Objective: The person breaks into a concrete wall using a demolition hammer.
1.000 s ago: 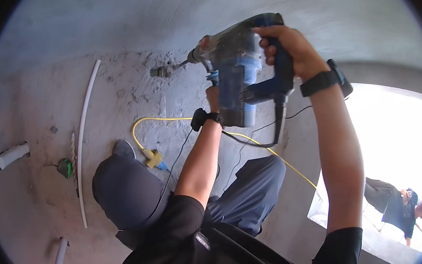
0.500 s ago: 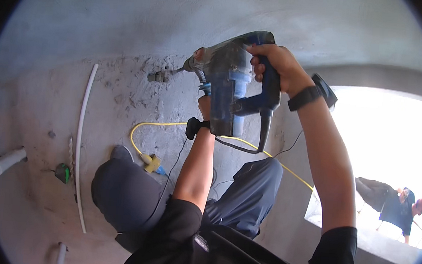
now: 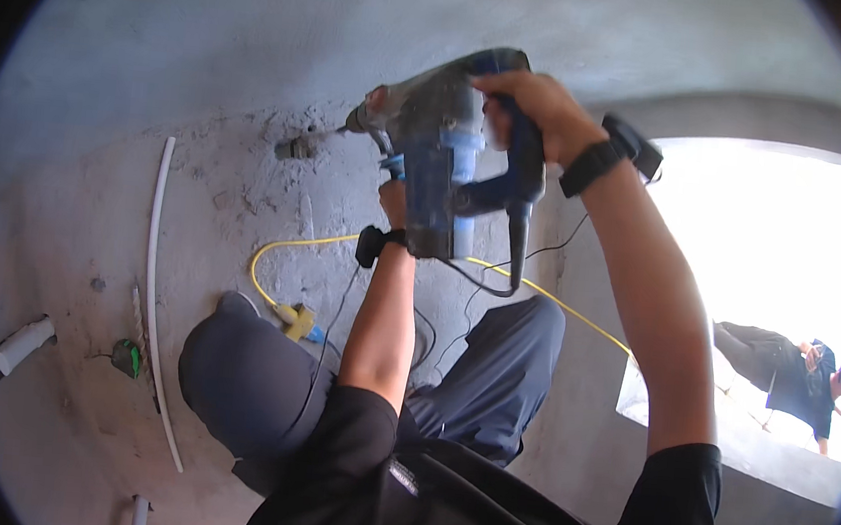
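My right hand (image 3: 522,109) grips the rear handle of a dusty blue-and-dark demolition hammer (image 3: 420,153). Below its nose, my left hand (image 3: 392,196) is wrapped round the side handle, partly hidden behind the body. The steel bit (image 3: 328,133) points left and slightly down into a chipped recess (image 3: 295,149) in rough grey concrete. Whether its tip touches is unclear. A black power cord hangs from the handle in a loop.
Around my bent legs lie a yellow cable (image 3: 585,322), yellow-blue plug (image 3: 299,323), white pipe (image 3: 153,269) and green-black tool (image 3: 126,359). Another pipe (image 3: 25,348) protrudes at left. A person (image 3: 795,380) is outside the bright window opening (image 3: 733,467).
The hammer and both my hands have shifted left since a second ago. They dropped at first, then rose slightly. The grips stay the same.
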Motion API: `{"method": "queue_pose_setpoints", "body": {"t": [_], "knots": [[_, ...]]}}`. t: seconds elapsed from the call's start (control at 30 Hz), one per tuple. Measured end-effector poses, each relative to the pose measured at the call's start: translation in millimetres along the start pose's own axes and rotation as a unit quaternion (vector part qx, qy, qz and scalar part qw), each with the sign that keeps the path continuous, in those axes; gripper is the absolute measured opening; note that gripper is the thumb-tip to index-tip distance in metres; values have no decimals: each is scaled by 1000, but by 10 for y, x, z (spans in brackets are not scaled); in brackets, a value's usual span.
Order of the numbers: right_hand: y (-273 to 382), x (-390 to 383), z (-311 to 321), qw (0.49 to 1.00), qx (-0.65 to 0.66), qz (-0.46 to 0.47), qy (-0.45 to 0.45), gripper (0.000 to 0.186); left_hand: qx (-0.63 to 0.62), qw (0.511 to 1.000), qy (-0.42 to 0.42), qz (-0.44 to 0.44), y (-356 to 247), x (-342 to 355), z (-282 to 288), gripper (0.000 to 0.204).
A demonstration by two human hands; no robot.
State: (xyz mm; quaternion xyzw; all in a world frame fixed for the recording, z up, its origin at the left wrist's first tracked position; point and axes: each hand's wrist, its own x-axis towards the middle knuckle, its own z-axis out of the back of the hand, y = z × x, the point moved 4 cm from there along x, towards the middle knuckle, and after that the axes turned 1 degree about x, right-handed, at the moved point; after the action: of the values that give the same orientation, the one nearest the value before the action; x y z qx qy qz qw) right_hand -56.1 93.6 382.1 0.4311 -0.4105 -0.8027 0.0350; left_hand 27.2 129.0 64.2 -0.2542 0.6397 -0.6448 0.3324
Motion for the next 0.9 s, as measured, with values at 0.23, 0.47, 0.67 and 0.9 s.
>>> {"method": "queue_pose_setpoints", "body": {"t": [0.23, 0.47, 0.67, 0.9], "knots": [[142, -120, -118, 999, -20, 28, 29, 17, -142, 980, -136, -19, -154, 15, 14, 26], [218, -216, -199, 999, -12, 28, 26, 17, -103, 984, -142, -9, 257, 115, -73, 26], [-159, 16, 529, 999, 11, -20, -29, 17, -26, 993, -65, -92, -485, -76, -646, 31], [98, 20, 99, 999, -32, 18, 1, 17, -18, 991, -114, -69, -279, 33, -364, 30]]}}
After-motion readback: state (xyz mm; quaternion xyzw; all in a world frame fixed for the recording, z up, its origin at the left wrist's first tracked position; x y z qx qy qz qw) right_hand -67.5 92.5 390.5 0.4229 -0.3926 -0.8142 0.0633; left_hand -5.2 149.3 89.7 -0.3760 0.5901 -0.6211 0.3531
